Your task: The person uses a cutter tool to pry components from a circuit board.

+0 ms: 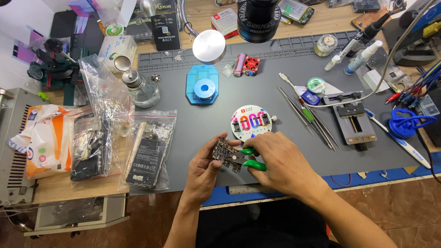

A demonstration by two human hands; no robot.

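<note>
Left grip [205,164]: closed on the circuit board [225,154], held above the tabletop [193,128].
Right grip [273,160]: closed on green-handled pliers [250,158], jaws touching the board.
Board: 6 o'clock from the round holder [251,121].

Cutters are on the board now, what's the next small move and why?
Probably squeeze the green-handled cutters gently while the left hand steadies the circuit board: the right hand has the tips at the board's edge, above the grey mat.
</note>
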